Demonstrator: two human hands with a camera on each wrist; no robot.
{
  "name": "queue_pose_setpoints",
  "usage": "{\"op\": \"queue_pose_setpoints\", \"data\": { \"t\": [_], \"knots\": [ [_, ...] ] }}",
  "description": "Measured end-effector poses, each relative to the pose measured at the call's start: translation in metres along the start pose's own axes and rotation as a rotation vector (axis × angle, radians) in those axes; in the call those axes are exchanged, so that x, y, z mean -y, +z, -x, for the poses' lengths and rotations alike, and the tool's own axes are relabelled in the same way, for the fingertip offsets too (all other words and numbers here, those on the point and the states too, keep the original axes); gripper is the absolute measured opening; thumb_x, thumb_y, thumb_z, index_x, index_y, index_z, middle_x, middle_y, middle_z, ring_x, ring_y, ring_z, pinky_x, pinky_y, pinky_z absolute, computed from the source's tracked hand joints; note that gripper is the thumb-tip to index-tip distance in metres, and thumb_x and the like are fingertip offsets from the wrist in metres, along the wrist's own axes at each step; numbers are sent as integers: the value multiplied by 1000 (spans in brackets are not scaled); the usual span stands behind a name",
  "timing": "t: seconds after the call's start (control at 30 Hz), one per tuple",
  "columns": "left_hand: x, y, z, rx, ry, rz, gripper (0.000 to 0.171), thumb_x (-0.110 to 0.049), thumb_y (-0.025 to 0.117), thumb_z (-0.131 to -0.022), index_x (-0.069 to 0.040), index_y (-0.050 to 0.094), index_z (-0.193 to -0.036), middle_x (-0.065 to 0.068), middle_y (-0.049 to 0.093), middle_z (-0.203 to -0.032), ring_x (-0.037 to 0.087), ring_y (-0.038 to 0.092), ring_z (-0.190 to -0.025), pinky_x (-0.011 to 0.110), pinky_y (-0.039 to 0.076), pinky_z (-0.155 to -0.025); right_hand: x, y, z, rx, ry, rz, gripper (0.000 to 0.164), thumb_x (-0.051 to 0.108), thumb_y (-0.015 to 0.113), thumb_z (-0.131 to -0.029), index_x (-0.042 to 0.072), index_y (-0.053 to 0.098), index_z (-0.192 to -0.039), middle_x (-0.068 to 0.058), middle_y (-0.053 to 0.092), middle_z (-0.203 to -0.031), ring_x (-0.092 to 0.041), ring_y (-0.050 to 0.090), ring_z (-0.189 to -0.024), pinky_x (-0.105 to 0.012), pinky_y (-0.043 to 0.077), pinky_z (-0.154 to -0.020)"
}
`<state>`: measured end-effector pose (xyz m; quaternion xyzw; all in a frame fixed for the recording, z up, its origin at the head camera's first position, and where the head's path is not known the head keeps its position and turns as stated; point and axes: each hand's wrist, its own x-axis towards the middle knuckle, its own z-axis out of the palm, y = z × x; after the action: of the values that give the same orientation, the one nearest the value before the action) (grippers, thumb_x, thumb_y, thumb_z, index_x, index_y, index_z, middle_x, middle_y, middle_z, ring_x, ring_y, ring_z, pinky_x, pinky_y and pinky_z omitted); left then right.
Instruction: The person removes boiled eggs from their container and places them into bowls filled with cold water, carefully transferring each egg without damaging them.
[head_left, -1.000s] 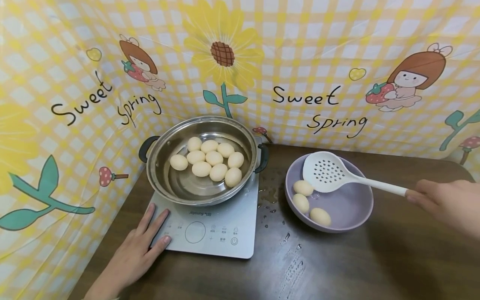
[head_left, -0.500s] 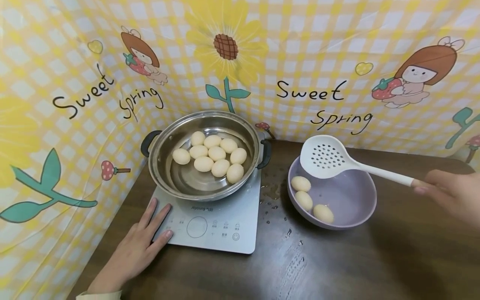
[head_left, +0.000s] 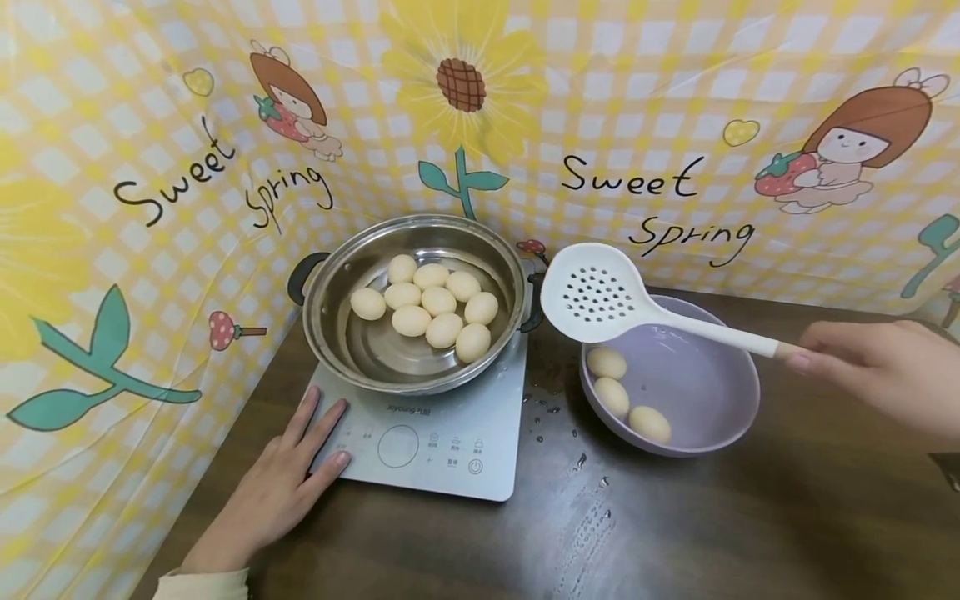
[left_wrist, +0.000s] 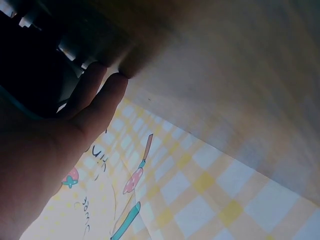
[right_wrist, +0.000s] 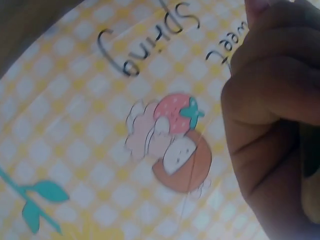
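Note:
My right hand (head_left: 873, 367) grips the handle of a white slotted skimmer (head_left: 600, 292). The skimmer's holed head carries nothing and hangs over the far left rim of a purple bowl (head_left: 712, 417), near the pot. Three eggs (head_left: 649, 425) lie along the left side of that bowl. On the left, a steel pot (head_left: 375, 375) holds several eggs (head_left: 438, 302) in shallow water. It stands on a white induction cooker (head_left: 450, 467). My left hand (head_left: 281, 475) rests with spread fingers on the cooker's left front edge. The right wrist view shows curled fingers (right_wrist: 270, 95), but not the skimmer's head.
The pot's black side handles (head_left: 302, 279) stick out left and right, the right one partly behind the skimmer. Water drops (head_left: 581, 462) wet the brown table (head_left: 675, 533) between cooker and bowl. A yellow checked cloth (head_left: 525, 100) with printed figures hangs behind and at the left.
The skimmer has risen from inside the purple bowl and moved left toward the pot, with my right hand on its handle. My left hand has stayed on the cooker; the view shifted slightly.

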<state>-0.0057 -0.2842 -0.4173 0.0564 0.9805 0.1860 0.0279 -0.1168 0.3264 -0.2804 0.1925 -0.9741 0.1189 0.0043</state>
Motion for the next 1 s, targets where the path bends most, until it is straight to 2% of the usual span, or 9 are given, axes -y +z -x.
{"op": "queue_pose_setpoints", "data": {
  "t": [0.1,0.2,0.3,0.47,0.57,0.77,0.83,1.0],
  "knots": [
    [-1,-1,0,0,-1,2,65,-46,50,-106,-26,25,-163,10,1,-169,58,42,-125,73,39,-87,14,-4,-11,64,-1,-31,16,34,59,-104,24,67,-95,8,43,-63,-10,37,-56,-29,31,-51],
    [-1,-1,1,1,4,3,65,-45,51,-106,-25,26,-162,12,2,-169,59,43,-125,73,39,-85,27,-4,-21,61,-69,-17,17,35,58,-105,25,67,-94,10,47,-66,-10,42,-58,-30,34,-54],
    [-2,0,1,-1,10,2,65,-44,52,-105,-25,27,-162,12,4,-169,59,43,-124,73,40,-84,38,-4,-29,12,-143,16,16,32,61,-104,23,68,-92,13,51,-67,-9,43,-56,-30,36,-53],
    [-1,-1,1,-10,17,-5,65,-44,53,-105,-25,28,-162,12,4,-169,59,43,-124,72,40,-86,55,-1,-39,-70,-197,43,13,32,65,-101,24,66,-91,14,52,-66,-8,43,-53,-31,37,-50],
    [0,-1,1,-13,20,-5,65,-44,53,-105,-24,28,-162,12,4,-169,59,43,-125,72,39,-87,65,2,-44,-141,-259,70,12,29,70,-98,25,63,-88,15,47,-62,-8,39,-49,-32,35,-48],
    [0,-1,2,-17,21,-4,65,-44,52,-105,-26,28,-162,12,5,-169,58,44,-125,73,40,-86,81,9,-53,-292,-356,148,23,32,75,-92,24,56,-82,13,30,-53,-9,29,-42,-33,25,-40],
    [0,-2,3,-18,22,-5,65,-44,52,-105,-26,28,-162,12,5,-169,58,44,-125,73,40,-86,86,11,-55,-346,-386,163,26,39,70,-94,23,55,-82,13,28,-51,-10,27,-41,-33,23,-38],
    [0,-2,3,-10,17,-2,64,-45,51,-105,-26,27,-162,12,4,-169,58,43,-126,73,40,-86,98,17,-61,-481,-483,178,52,61,36,-105,19,58,-84,12,33,-52,-9,28,-40,-35,22,-36]
  ]
}}
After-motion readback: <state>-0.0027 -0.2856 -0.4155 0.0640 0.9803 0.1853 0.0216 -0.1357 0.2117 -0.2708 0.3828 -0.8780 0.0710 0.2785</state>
